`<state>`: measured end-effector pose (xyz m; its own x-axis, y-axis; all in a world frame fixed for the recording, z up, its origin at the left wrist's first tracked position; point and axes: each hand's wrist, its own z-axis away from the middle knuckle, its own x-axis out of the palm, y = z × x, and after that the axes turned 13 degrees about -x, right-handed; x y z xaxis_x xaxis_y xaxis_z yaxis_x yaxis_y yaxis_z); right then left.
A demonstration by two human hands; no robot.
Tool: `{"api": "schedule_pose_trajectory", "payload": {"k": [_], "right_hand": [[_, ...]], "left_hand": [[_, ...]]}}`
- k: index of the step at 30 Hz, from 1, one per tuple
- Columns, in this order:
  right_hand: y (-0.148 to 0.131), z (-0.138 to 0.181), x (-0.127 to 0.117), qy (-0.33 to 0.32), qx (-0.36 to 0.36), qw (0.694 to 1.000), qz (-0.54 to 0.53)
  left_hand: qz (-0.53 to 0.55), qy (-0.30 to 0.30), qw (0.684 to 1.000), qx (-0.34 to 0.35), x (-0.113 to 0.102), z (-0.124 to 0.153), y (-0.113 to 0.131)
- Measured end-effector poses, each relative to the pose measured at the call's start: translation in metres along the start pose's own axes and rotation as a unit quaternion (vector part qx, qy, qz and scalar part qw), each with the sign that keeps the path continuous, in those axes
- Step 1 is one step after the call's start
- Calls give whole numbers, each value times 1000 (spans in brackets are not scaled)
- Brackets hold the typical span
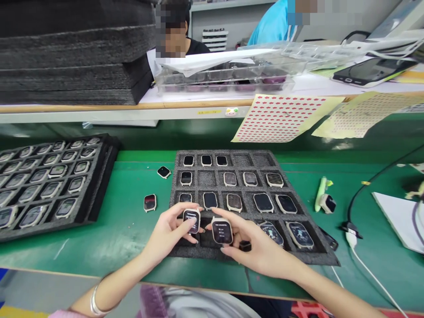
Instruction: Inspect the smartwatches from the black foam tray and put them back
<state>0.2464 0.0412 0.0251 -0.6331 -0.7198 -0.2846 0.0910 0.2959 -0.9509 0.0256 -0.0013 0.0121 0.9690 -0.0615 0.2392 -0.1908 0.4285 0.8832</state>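
My left hand (175, 225) is closed around a smartwatch body (192, 215) without a strap; its screen is lit with text, and my thumb lies on the glass. Right beside it, my right hand (245, 234) grips a second smartwatch (222, 231) by its edges, its lit screen showing a short list facing up. Both are held over the front part of a dark grey foam tray (207, 178). Several watch bodies, such as one in the third row (210, 201), sit in the tray's square pockets. My hands partly hide the front row.
Two loose watches (150, 202) (163, 172) lie left of the tray. Another full foam tray (99, 194) stands at the left. At the right are a watch by a green tool (320, 194) and a black cable (351, 212). Sticker sheets (285, 118) hang from the shelf; people sit behind.
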Motion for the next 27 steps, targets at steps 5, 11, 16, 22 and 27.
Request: {"api": "schedule_pose_trajectory", "payload": {"k": [5, 11, 16, 22, 27], "right_hand": [[5, -4, 6, -48, -53, 985, 155], [7, -10, 9, -82, -129, 946, 285], [2, -10, 4, -100, -111, 931, 333], [-6, 12, -22, -96, -66, 881, 458], [2, 31, -24, -53, -50, 860, 506]], "left_hand": [[2, -2, 1000, -5, -3, 8, -1], [-8, -4, 1000, -3, -6, 12, -1], [-45, -16, 998, -37, -11, 18, -7], [-250, 77, 965, 30, -26, 24, -22], [-372, 34, 927, 32, -31, 24, -14]]}}
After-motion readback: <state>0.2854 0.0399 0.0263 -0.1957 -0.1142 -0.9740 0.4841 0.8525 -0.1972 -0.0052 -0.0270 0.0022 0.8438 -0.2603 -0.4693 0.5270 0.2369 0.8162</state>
